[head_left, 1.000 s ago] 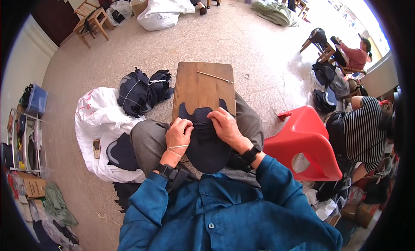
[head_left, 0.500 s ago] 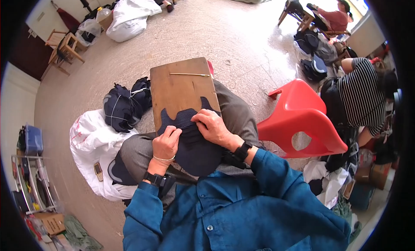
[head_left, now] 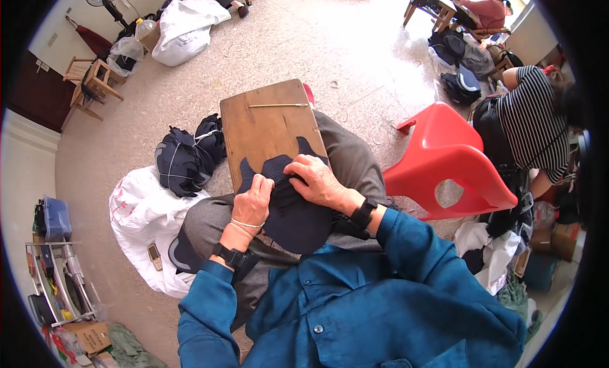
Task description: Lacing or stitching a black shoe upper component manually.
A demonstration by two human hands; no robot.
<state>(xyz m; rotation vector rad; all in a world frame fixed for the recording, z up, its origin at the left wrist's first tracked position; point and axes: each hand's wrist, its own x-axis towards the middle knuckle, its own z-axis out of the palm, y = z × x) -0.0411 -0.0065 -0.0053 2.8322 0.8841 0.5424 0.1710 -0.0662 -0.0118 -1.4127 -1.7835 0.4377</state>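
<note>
Navy fabric piece [head_left: 297,223], at the frame's centre, overlaps the lower end of the wooden board [head_left: 266,126], pinched by the left hand [head_left: 252,205] and right hand [head_left: 318,183], and could pucker askew if they pull unevenly.

Left hand [head_left: 252,204] near right hand [head_left: 320,184], both pinching, fingers [head_left: 261,183] bent, forearms [head_left: 212,298] angled inward.

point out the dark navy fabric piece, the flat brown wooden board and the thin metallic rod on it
Dark navy fabric piece [head_left: 295,214]: head view, its wide rounded body
Flat brown wooden board [head_left: 273,130]: head view, bare upper surface
Thin metallic rod [head_left: 278,105]: head view, middle of its shaft
</note>
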